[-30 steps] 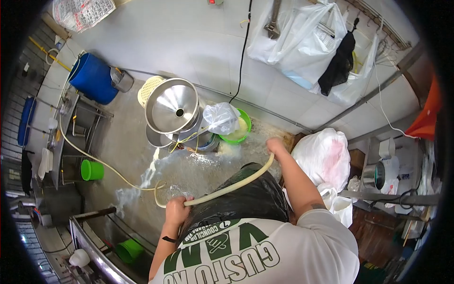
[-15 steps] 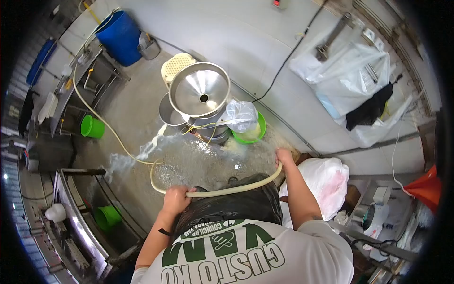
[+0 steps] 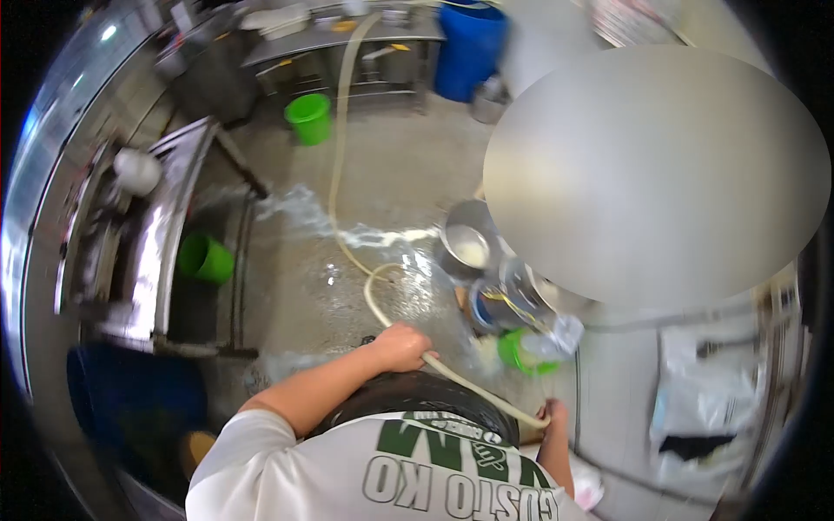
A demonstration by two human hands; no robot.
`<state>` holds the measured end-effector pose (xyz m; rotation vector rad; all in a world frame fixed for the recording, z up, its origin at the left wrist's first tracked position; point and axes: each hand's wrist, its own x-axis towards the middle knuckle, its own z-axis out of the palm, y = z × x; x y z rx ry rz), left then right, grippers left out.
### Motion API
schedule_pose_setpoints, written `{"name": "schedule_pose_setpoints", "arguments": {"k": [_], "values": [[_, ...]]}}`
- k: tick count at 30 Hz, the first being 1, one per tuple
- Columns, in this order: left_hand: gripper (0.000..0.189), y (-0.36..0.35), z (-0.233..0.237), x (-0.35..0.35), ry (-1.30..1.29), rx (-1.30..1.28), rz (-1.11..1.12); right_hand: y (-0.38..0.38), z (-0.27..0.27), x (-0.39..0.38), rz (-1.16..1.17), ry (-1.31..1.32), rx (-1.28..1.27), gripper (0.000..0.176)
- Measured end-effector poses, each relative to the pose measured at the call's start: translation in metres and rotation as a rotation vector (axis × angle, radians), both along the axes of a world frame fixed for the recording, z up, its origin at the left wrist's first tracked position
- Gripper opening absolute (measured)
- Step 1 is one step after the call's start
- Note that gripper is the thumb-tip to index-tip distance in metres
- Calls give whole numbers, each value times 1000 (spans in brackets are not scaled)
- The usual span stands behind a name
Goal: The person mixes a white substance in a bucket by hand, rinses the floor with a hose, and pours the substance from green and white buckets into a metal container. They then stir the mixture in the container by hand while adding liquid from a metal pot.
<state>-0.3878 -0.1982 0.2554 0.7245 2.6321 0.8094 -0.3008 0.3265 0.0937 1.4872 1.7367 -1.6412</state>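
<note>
Hose (image 3: 479, 392): we find it before the shirt (image 3: 269, 473), slanting down in view from left hand (image 3: 403, 347) to right hand (image 3: 553, 411); past the left, it loops toward wet floor (image 3: 300, 304).
Left hand: curled round the hose, nearer that loop; forearm angled inward.
Right hand: wrapped near the hose's visible end, arm low; blurred.

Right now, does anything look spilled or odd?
Yes: milky liquid streaks the floor from beside the pot, under the hose, toward the left-hand table; it looks odd lying outside any container. A grey oval hides part of the view.
</note>
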Motion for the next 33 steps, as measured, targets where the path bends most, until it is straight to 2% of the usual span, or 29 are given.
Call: {"name": "schedule_pose_setpoints", "arguments": {"k": [2, 4, 7, 9, 12, 14, 15, 21, 24, 26, 28, 30, 32, 33], "values": [[40, -43, -2, -14, 5, -18, 83, -53, 4, -46, 186, -41, -53, 17], [39, -92, -5, -19, -7, -39, 131, -109, 11, -83, 200, -237, -209, 17], [37, -165, -2, -22, 40, 51, 276, -204, 8, -148, 367, -188, -218, 12], [36, -216, 9, -15, 40, 9, 363, -273, 17, -188, 423, -191, -246, 10], [34, -279, 45, 6, 2, -33, 533, -373, 42, -232, 794, -79, -272, 11], [35, -315, 59, 23, -3, -69, 714, -437, 49, -257, 844, -88, -284, 13], [35, -330, 67, 33, -4, -76, 733, -468, 54, -268, 868, -95, -286, 14], [41, -391, 134, 78, -52, -284, 1206, -649, 105, -326, 1128, -8, -525, 19], [38, -408, 163, 86, 138, -359, 1392, -751, 170, -347, 1256, 152, -572, 16], [38, -418, 175, 84, 251, -390, 1473, -812, 192, -370, 1355, 215, -773, 20], [40, -430, 175, 77, 364, -430, 1477, -866, 206, -388, 1437, 228, -878, 30], [42, -440, 169, 58, 390, -432, 1545, -908, 213, -406, 1615, 236, -916, 27], [40, -455, 149, 41, 371, -447, 1610, -938, 195, -428, 1613, 236, -899, 26], [39, -464, 140, 30, 356, -454, 1619, -950, 183, -445, 1563, 329, -934, 25]]}}
